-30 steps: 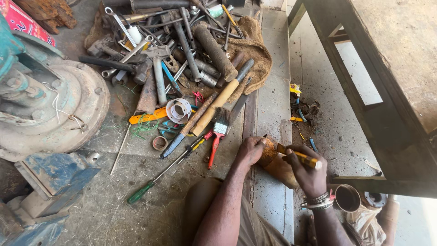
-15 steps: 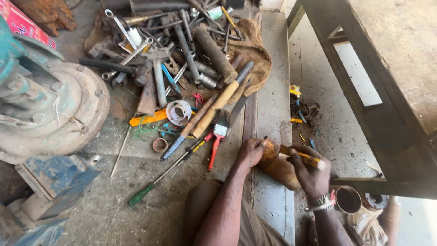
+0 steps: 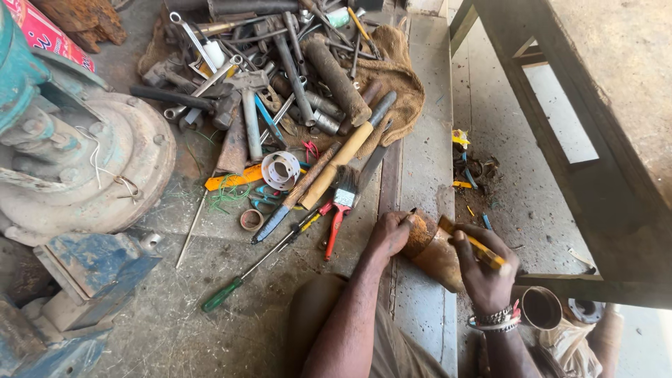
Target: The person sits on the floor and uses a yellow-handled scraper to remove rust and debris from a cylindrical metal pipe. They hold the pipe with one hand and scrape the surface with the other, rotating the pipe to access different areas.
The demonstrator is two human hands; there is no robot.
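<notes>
- My left hand (image 3: 389, 234) is closed around the upper end of a rusty brown cylindrical part (image 3: 434, 253), fingers wrapped over its rim.
- My right hand (image 3: 485, 267) is clenched on a yellow-handled tool (image 3: 476, 245); the tool's tip touches the cylindrical part near its upper end, just beside my left hand.
- The cylindrical part lies tilted on the concrete floor (image 3: 420, 161), on the raised strip that runs along the floor's right side, close to the near edge.
- My right wrist carries several bangles (image 3: 494, 318).
- Just right of my right wrist, a round metal cup (image 3: 541, 307) stands on the floor beneath a dark wooden frame (image 3: 560, 168).
- Left of my left hand, near it, lie red-handled pliers (image 3: 333, 224), a paintbrush (image 3: 343, 190) and a green-handled screwdriver (image 3: 245, 276).
- Toward the far edge of the floor, a pile of spanners, pipes and hammers (image 3: 280, 77) rests partly on a brown sackcloth (image 3: 395, 84).
- A white plastic spool (image 3: 281, 170) and an orange-handled tool (image 3: 231, 180) lie at the near side of the pile.
- At the left edge of the floor sits a worn teal motor housing (image 3: 84, 168), with a blue metal block (image 3: 98, 269) in front of it.
- Small scraps of coloured wire (image 3: 465, 175) lie scattered on the floor to the right of the strip.
</notes>
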